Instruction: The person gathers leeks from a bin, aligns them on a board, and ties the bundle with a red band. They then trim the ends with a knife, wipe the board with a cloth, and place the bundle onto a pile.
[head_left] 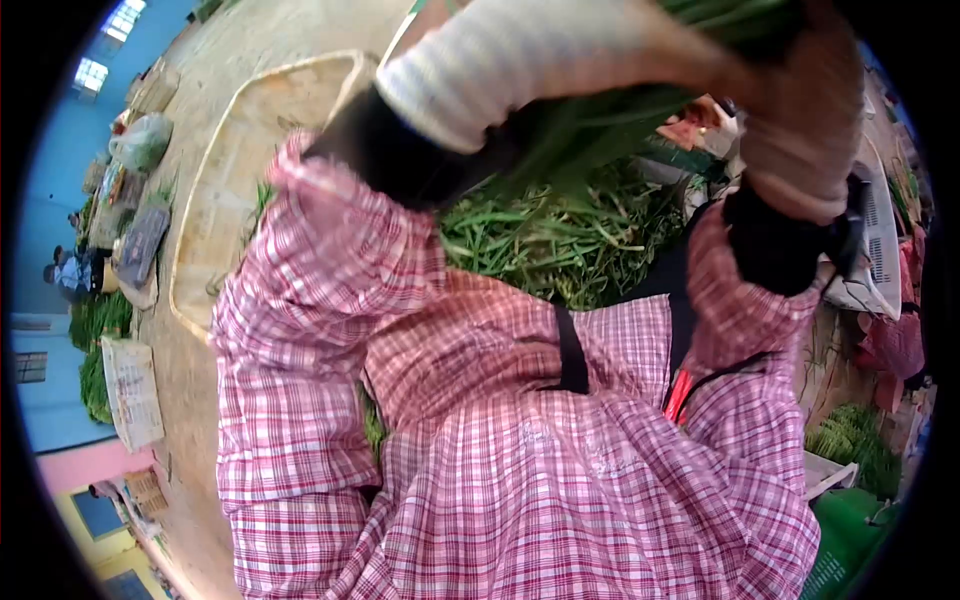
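A bundle of long green stalks (610, 130) is raised at the upper right, blurred by motion. My left hand (715, 70) reaches across it from the left and is closed on it, with stalks showing above and below. At the far upper right, my right hand (815, 75) is closed around the same bundle; its fingers are smeared and partly in shadow. Light knitted sleeves with dark bands cover both wrists. Below the hands, a heap of loose green stalks (560, 235) lies in front of my lap.
A large pale tub (190, 250) stands at the left on the floor. A white crate (132, 390) with greens beside it is farther left. At the right are a white perforated crate (882, 250), more greens (850, 440) and a green plastic container (850, 540).
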